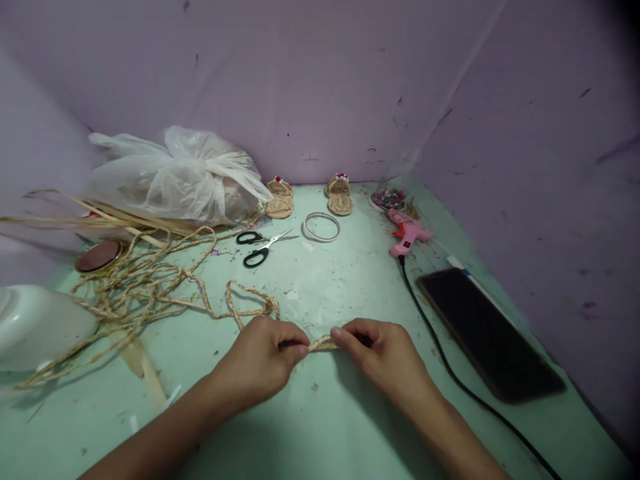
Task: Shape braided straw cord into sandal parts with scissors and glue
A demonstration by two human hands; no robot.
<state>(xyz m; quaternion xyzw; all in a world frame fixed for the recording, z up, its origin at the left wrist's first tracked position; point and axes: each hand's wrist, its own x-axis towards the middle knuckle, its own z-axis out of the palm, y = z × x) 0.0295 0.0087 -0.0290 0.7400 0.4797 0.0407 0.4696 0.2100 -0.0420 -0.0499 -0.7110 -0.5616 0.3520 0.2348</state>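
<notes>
Left hand (260, 363): closed, pinching the tan braided straw rope (323, 344).
Right hand (385, 357): closed, pinching the same rope.
Rope: lower middle of the frame, between both hands.
Tip: I think close, tight pinches keep it neat.
</notes>
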